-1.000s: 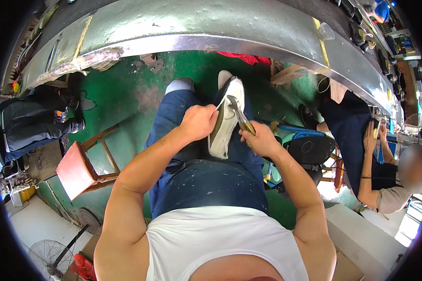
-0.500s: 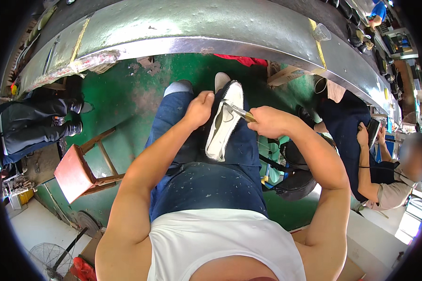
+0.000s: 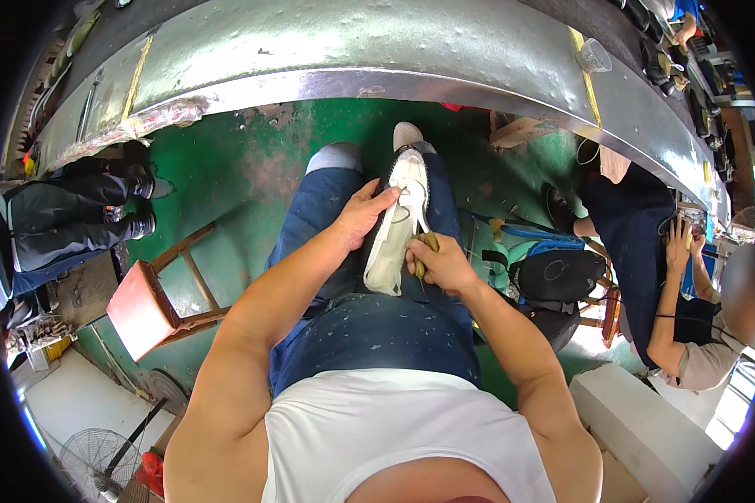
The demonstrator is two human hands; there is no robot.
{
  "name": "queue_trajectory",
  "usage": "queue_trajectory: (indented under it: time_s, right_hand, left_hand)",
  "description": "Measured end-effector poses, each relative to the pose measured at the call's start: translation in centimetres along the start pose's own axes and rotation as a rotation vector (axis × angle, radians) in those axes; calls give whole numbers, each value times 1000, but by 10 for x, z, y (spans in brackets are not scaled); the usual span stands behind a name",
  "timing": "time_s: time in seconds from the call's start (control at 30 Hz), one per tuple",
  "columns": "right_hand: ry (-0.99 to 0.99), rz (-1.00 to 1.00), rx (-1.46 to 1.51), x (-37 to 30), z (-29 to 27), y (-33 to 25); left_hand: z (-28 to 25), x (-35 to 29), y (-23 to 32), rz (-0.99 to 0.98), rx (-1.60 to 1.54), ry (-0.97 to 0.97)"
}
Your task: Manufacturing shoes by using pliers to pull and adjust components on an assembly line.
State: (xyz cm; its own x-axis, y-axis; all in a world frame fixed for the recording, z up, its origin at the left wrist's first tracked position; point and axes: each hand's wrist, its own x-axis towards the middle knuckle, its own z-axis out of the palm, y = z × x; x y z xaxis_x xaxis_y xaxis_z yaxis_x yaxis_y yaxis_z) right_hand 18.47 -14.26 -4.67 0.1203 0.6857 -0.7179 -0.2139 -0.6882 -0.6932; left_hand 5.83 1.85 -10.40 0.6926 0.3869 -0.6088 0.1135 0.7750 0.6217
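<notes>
A shoe [image 3: 386, 260] lies along my thighs with its whitish underside facing up and its toe pointing away from me. My left hand [image 3: 366, 216] grips its left side, the thumb pressed on the pale bottom near the toe half. My right hand [image 3: 446, 264] is closed round the tan handles of a pair of pliers [image 3: 430, 241] at the shoe's right edge. The metal head of the pliers reaches up over the front part of the shoe. Glare hides whether the jaws pinch the edge there.
A long metal-topped bench [image 3: 352, 42] curves across ahead of my knees, a clear cup [image 3: 594, 55] on it. At my left stands a stool with a red seat [image 3: 143, 312]. A black bag [image 3: 557, 279] is at my right. Co-workers sit on both sides; a fan [image 3: 101, 461] stands behind left.
My right hand has come nearer to me and lower along the shoe, turning the pliers more upright. My left thumb has moved onto the shoe's bottom. The view has shifted slightly.
</notes>
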Motion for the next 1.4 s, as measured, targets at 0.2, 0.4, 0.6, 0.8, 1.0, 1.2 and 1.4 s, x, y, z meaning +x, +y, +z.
queue_trajectory:
  time_s: [0.2,0.4,0.6,0.8,1.0,1.2,1.4]
  right_hand:
    - [-86,40,86,-13,-35,-13]
    - [134,-424,-498,-16,-47,-75]
    - [88,-368,-1039,4,-69,-82]
    - [131,-300,-894,14,-65,-53]
    - [-94,-99,-664,-46,-73,-34]
    - [0,-616,-1185,-57,-40,-22]
    - [-141,-352,-1588,-51,-8,-72]
  left_hand:
    - [19,5,20,-75,86,27]
    - [39,0,26,-40,253,87]
    - [34,-9,25,-55,404,64]
    - [31,-2,31,-79,442,27]
    - [20,-5,38,-176,352,-21]
    - [22,0,34,-185,334,-77]
    - [21,-4,26,-173,394,-43]
